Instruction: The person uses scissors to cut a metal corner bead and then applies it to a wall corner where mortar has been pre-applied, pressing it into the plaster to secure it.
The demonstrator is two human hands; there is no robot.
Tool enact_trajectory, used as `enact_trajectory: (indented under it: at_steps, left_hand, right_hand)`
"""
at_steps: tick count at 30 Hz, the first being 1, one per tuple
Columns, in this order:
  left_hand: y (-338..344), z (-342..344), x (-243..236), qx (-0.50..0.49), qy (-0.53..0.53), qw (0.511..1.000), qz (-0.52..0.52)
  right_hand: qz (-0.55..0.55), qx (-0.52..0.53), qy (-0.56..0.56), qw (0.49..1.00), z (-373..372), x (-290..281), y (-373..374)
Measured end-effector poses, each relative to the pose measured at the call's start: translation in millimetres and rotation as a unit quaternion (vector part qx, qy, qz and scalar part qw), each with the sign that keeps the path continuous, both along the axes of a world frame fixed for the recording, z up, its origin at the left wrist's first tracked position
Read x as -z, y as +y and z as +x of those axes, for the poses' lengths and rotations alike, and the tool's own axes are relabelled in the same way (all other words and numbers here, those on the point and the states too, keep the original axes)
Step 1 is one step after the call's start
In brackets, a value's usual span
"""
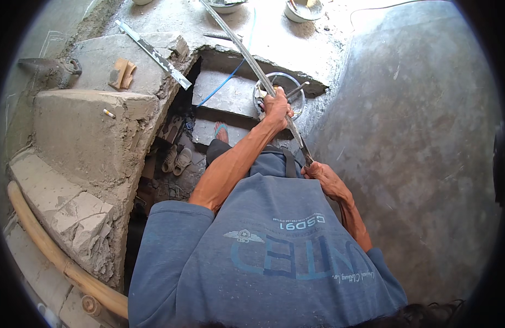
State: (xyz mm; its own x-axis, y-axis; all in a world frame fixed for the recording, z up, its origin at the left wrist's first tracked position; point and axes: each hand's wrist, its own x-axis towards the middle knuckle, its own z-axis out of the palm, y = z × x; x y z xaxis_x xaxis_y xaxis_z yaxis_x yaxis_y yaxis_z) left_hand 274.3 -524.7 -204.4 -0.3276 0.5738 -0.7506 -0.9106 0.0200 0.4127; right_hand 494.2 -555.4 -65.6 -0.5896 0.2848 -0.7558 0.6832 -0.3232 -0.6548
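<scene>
The bar (251, 62) was up in both hands already; what was left to do didn't show. Grey, long and thin, it ran from twelve o'clock to three. The left hand (277, 109) held it tight at one; the right hand (324, 178), at three, clutched its low end, where a dark piece (306, 154) showed, maybe part of it.

upper left: flat strip (154, 54) on concrete ledge (91, 57); cigarette (109, 113) on concrete block (83, 131). lower left: bamboo pole (51, 254). left of centre: shoes (183, 160) inside gap (178, 104). upper centre: bar (251, 61) passing over bucket (303, 103).
</scene>
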Motion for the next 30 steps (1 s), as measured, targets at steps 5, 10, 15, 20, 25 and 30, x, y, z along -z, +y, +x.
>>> enact_trajectory:
  at_steps: [5,10,15,20,25,30]
  left_hand:
    - [-1.0,-1.2,-9.5,-0.006,-0.02,0.999,0.041]
    - [-1.6,-2.7,-9.1,-0.014,-0.028,0.998,0.063]
    - [-1.8,-1.2,-11.9,-0.021,-0.017,0.998,0.049]
    - [-2.5,-0.1,-10.3,-0.02,-0.012,0.999,0.048]
    - [-1.6,1.4,-4.7,-0.023,-0.019,0.998,0.057]
    - [2.2,5.6,-5.4,-0.03,-0.031,0.996,0.074]
  right_hand:
    - [-0.028,0.004,0.005,1.0,6.3,4.4,6.3]
    - [-0.027,-0.02,0.016,0.999,6.2,8.0,11.9]
    - [-0.026,-0.011,0.005,1.0,2.7,4.4,9.2]
    - [-0.021,0.003,0.002,1.0,-0.4,5.1,3.8]
    - [-0.004,-0.014,-0.034,0.999,-2.5,3.3,4.4]
    - [-0.047,0.04,-0.042,0.997,-10.5,-3.6,8.6]
